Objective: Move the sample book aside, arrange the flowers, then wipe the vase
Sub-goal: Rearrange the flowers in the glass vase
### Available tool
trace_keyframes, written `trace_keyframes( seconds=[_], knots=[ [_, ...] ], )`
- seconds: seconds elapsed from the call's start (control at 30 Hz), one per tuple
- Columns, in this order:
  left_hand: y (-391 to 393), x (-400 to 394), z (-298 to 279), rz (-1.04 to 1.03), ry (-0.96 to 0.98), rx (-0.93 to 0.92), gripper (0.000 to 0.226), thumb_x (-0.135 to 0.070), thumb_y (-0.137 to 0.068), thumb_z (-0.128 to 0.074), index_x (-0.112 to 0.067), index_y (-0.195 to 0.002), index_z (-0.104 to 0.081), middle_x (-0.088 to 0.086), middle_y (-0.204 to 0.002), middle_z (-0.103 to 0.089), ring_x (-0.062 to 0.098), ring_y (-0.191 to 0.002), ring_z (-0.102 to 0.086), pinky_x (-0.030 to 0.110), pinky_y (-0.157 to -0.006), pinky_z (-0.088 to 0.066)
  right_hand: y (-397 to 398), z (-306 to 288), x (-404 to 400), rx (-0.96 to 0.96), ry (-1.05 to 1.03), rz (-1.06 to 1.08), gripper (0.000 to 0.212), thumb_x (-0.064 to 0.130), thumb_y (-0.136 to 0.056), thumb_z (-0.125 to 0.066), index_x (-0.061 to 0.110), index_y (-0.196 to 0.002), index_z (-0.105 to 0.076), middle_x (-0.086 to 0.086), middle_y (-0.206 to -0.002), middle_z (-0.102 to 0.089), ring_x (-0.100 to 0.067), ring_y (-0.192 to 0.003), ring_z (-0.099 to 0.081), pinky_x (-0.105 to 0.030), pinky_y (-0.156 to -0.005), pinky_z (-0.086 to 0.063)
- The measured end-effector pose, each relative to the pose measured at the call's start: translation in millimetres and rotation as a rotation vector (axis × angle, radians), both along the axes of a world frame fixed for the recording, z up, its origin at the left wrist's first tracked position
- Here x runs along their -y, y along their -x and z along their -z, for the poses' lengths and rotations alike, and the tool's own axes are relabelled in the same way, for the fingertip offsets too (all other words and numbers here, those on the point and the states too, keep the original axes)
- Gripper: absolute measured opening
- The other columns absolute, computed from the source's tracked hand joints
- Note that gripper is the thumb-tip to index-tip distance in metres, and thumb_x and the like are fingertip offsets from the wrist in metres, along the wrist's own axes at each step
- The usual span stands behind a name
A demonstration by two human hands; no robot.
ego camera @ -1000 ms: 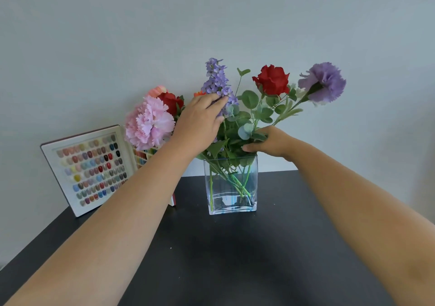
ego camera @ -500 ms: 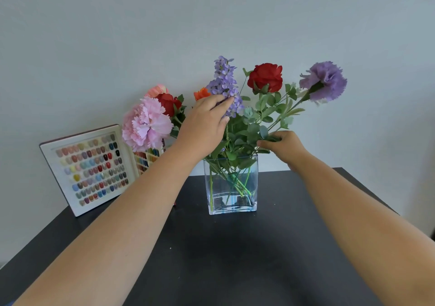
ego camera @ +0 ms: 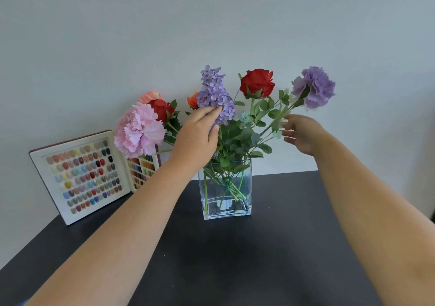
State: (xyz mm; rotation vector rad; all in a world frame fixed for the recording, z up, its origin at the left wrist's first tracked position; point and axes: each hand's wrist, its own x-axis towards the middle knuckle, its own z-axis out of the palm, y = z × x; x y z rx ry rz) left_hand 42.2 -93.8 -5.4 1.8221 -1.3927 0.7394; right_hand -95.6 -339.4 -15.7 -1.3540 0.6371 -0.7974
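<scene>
Sample book point(ego camera: 81, 176) propped against the wall at the table's point(ego camera: 270, 258) back left corner, well apart from the vase, so that bit looked done. Pink carnation point(ego camera: 138, 130) drooping out over the book's right page; could've knocked it flat if shoved. Left hand point(ego camera: 196, 138) curled around the lilac spray point(ego camera: 215, 95), fingers point(ego camera: 209, 112) closed loosely on its lower blooms, maybe on the stem too, hard to tell. Glass vase point(ego camera: 226, 189) near the middle of the back edge, water inside, stems all crossing at one tie. Main worry: tugging the lilac sideways would've dragged the whole bundle and tipped the vase, nothing steadying it. Red rose point(ego camera: 257, 82) upright. Right hand point(ego camera: 303, 132) spread open, gripping nothing, fingertips just beside the purple carnation point(ego camera: 314, 87) stem. Leaning far right already, could've flopped out.
</scene>
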Motion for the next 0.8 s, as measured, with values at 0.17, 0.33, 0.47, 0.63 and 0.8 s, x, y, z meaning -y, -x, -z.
trace_keyframes(
  seconds=[0.17, 0.33, 0.47, 0.63, 0.8],
  knots=[
    [-1, 2, -2, -0.003, -0.012, -0.011, 0.045, -0.009, -0.097, -0.052, -0.013, -0.142, -0.048, 0.006, -0.138, -0.052, 0.019, -0.128, -0.044, 0.019, -0.104, -0.026, -9, -25, -6, 0.11, 0.108, -0.087, 0.012, 0.001, -0.088, -0.061, 0.007, -0.099, -0.062, -0.012, -0.088, -0.068, -0.019, -0.066, -0.057, -0.026, -0.062, -0.047],
    [-3, 2, -4, -0.004, -0.021, -0.009, 0.045, -0.009, -0.097, -0.052, -0.011, -0.141, -0.048, 0.006, -0.138, -0.052, 0.019, -0.127, -0.046, 0.019, -0.104, -0.028, -18, -54, -4, 0.073, 0.371, 0.087, 0.011, 0.001, -0.087, -0.067, -0.006, -0.095, -0.065, -0.013, -0.071, -0.067, -0.011, -0.049, -0.06, -0.019, -0.055, -0.055],
    [-4, 5, -4, -0.009, -0.017, -0.017, 0.045, -0.009, -0.097, -0.051, -0.012, -0.141, -0.048, 0.006, -0.138, -0.052, 0.019, -0.128, -0.044, 0.018, -0.103, -0.027, -30, -74, -12, -0.183, 0.576, 0.035, 0.008, 0.008, -0.082, -0.073, 0.008, -0.081, -0.066, -0.011, -0.07, -0.072, -0.014, -0.05, -0.065, -0.026, -0.056, -0.059],
    [-1, 11, -3, 0.008, -0.011, -0.008, 0.045, -0.008, -0.097, -0.051, -0.012, -0.141, -0.048, 0.006, -0.138, -0.052, 0.019, -0.127, -0.045, 0.017, -0.102, -0.027, -47, -62, -23, -0.316, 0.589, -0.006, 0.007, 0.001, -0.081, -0.068, 0.003, -0.088, -0.07, -0.021, -0.081, -0.072, -0.029, -0.066, -0.07, -0.043, -0.069, -0.061],
    [-1, 14, -5, 0.024, -0.002, 0.011, 0.045, -0.007, -0.096, -0.051, -0.012, -0.141, -0.048, 0.005, -0.138, -0.053, 0.017, -0.124, -0.047, 0.015, -0.099, -0.028, -49, -60, -16, -0.295, 0.501, -0.015, 0.017, -0.004, -0.082, -0.067, -0.006, -0.099, -0.066, -0.025, -0.083, -0.07, -0.033, -0.068, -0.069, -0.048, -0.073, -0.059]
  ],
)
